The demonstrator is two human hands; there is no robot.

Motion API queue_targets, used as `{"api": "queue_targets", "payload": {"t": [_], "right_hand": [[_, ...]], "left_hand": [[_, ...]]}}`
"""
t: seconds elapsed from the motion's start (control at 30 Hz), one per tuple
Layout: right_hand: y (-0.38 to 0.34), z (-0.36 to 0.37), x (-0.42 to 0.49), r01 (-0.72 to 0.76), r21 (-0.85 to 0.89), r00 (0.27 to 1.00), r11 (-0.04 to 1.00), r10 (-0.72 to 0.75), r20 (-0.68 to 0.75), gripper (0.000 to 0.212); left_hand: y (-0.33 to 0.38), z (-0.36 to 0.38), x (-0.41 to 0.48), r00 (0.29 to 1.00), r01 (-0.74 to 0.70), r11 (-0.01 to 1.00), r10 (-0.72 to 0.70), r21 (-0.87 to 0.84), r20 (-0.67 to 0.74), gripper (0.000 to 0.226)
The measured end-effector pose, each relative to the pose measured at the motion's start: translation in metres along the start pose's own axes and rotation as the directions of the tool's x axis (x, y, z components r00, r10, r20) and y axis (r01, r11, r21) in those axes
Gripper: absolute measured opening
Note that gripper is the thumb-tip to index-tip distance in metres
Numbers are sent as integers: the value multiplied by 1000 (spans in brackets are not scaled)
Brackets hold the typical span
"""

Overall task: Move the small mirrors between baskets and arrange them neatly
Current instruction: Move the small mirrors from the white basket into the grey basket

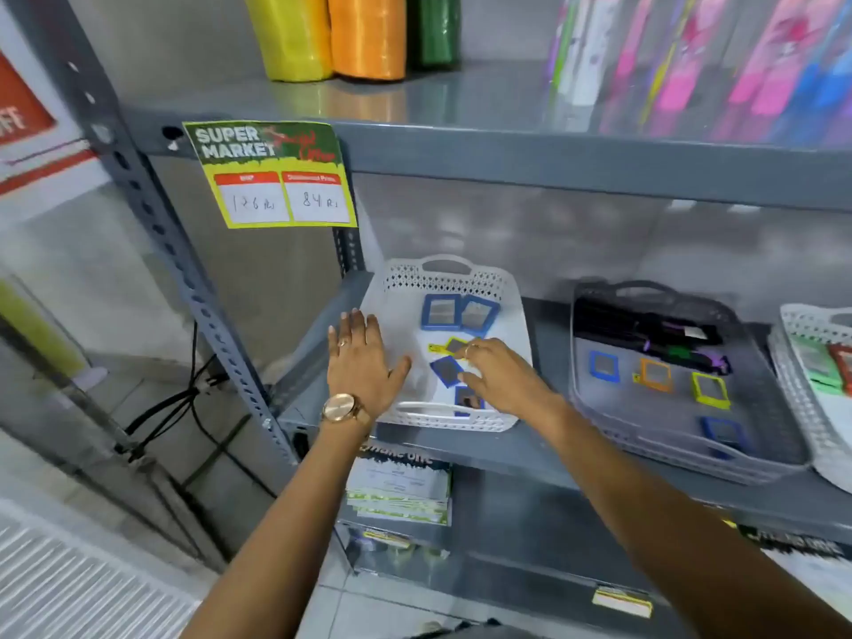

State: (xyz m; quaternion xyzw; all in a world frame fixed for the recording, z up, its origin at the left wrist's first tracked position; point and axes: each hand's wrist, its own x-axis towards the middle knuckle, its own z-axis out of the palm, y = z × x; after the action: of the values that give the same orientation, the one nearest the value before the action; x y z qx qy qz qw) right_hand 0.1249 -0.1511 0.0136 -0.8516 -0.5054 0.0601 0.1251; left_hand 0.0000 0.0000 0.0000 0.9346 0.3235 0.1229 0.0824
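left hand [361,367] flat, fingers spread, palm down on white basket [520,325], gripping nothing | right hand [495,374] fingers curled over blue mirror [446,370], lying tilted diagonally, hold unclear

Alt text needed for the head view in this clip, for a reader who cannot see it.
Both hands reach into a white basket on a grey shelf: the left hand lies flat and open, and the right hand fingers small framed mirrors inside it. A grey basket to the right holds more coloured mirrors.
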Motion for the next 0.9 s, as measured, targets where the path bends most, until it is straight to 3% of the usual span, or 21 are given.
{"api": "queue_targets", "payload": {"t": [0.1, 0.23, 0.47, 0.57, 0.67, 0.8, 0.9], "right_hand": [[-3, 13, 33, 70, -109, 989, 992, -55, 135, 49], [-1, 28, 56, 158, -251, 952, 955, -79, 297, 66], [-4, 16, 71, 24, -84, 948, 996, 4, 319, 66], [-1, 13, 70, 13, -37, 977, 999, -5, 212, 63], [0, -10, 53, -44, 168, 999, 985, 47, -12, 68], [20, -51, 8, -115, 445, 935, 888, 248, -252, 61], [55, -62, -29, -304, 401, 875, 864, 420, -242, 68]], "left_hand": [[-8, 8, 12, 996, 63, 998, -63, 15, 63, 95], [-12, 20, 10, 994, 11, 994, -22, 108, 107, 100], [-9, 22, 15, 990, -43, 984, 18, 175, 142, 97], [-10, 23, 15, 993, -39, 987, 21, 155, 117, 96], [-11, 22, 13, 994, -37, 992, 24, 122, 102, 95], [-12, 22, 15, 996, -28, 993, 18, 111, 88, 96], [-11, 23, 15, 996, -23, 995, 14, 94, 93, 98]]}}
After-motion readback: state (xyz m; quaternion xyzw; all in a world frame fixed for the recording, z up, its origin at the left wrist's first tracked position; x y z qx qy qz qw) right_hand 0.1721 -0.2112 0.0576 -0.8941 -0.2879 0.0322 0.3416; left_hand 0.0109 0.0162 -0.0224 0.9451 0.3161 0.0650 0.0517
